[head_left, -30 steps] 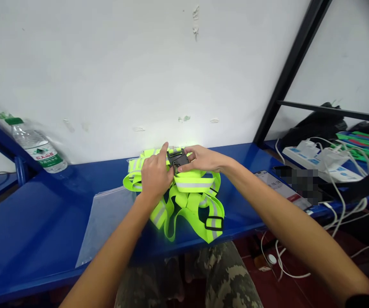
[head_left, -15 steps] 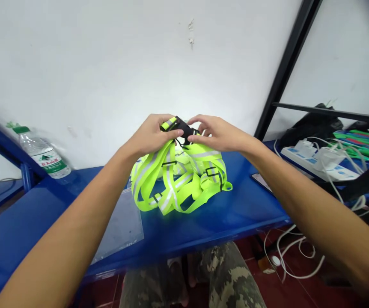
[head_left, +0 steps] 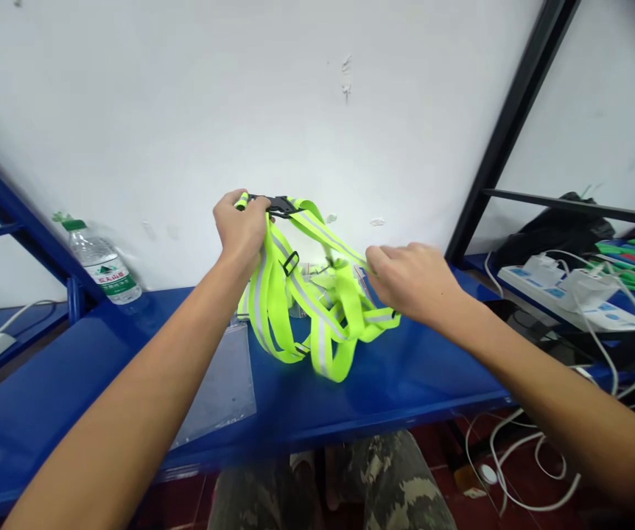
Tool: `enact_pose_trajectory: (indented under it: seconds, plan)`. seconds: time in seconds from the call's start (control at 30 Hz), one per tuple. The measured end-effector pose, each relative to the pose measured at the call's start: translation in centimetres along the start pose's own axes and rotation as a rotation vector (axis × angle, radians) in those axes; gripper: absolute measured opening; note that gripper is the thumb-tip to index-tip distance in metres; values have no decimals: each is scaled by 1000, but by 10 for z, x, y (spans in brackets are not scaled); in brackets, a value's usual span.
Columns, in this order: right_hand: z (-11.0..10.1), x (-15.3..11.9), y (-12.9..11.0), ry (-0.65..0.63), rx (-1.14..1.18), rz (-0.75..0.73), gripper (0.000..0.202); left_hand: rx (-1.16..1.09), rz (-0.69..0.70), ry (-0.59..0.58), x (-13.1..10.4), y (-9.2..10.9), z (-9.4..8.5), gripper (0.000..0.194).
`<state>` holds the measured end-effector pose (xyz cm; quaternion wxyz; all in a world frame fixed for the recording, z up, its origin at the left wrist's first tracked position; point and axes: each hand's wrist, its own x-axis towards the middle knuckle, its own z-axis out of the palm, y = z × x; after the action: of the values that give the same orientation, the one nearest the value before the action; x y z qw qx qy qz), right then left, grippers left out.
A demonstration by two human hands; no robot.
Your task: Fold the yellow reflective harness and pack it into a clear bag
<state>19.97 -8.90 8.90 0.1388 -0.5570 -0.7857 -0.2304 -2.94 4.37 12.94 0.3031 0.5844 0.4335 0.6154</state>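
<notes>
Neon-yellow reflective straps (head_left: pixel 317 316), with a silver stripe and black slide adjusters, hang in loops from my hands over the blue table (head_left: pixel 406 383). My left hand (head_left: pixel 243 228) is closed round the strap end at a black side-release buckle (head_left: pixel 280 205), whose two halves appear joined. Farther right, my right hand (head_left: pixel 410 278) grips one strap in a closed fist. That strap runs from the buckle down to the fist. Some of the bundle touches the tabletop; what lies behind it is partly hidden.
A clear plastic bag (head_left: pixel 221 390) lies left of the straps. A water bottle (head_left: pixel 108 265) leans by the wall at left. To the right are a white power strip (head_left: pixel 566 294) with chargers, a black bag (head_left: pixel 555 228) and loose white cables (head_left: pixel 538 508).
My right hand has left the buckle and moved right and down, drawing a strap out from it. My left hand, with the buckle, has shifted left.
</notes>
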Motion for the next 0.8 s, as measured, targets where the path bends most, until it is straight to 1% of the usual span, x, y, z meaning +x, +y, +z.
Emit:
enact_pose_trajectory:
  seconds: [0.07, 0.1, 0.13, 0.17, 0.23, 0.27, 0.3, 0.37, 0.4, 0.43, 0.5, 0.57, 0.63, 0.73, 0.8]
  plan:
    - [6, -3, 5, -192, 217, -110, 19, -102, -15, 82, 1, 3, 0, 61]
    - [9, -1, 9, -249, 353, -152, 24, -139, -15, 79, 0, 4, 0, 59]
    - [12, 4, 13, -245, 487, -156, 31, -161, -13, 33, -2, 6, 1, 58]
    - [14, 12, 18, -181, 614, -115, 37, -164, -4, -33, -4, 8, 3, 57]
    - [17, 33, 25, 94, 848, 51, 48, -116, 39, -195, -10, 13, 8, 56]
    - [17, 45, 28, 171, 985, 87, 54, -77, 70, -276, -13, 16, 11, 56]
    - [17, 55, 30, 178, 1134, 88, 57, -39, 100, -345, -16, 20, 13, 57]
    - [16, 71, 33, 35, 1357, 48, 59, 19, 138, -431, -19, 27, 14, 57]
    - [14, 76, 35, -52, 1418, 31, 58, 42, 145, -452, -19, 30, 13, 57]
    - [12, 78, 37, -119, 1441, 27, 55, 69, 145, -471, -18, 33, 10, 56]
    - [5, 77, 46, -169, 1408, 63, 50, 149, 133, -500, -14, 36, 0, 54]
    - [-4, 73, 59, -168, 1306, 126, 48, 249, 116, -528, -8, 38, -15, 52]
    - [-16, 68, 73, -173, 1179, 173, 46, 347, 100, -581, -3, 38, -31, 51]
    - [-30, 63, 91, -193, 994, 182, 44, 540, 86, -690, 3, 39, -52, 50]
    - [-35, 60, 102, -212, 888, 172, 44, 672, 91, -714, 7, 38, -63, 49]
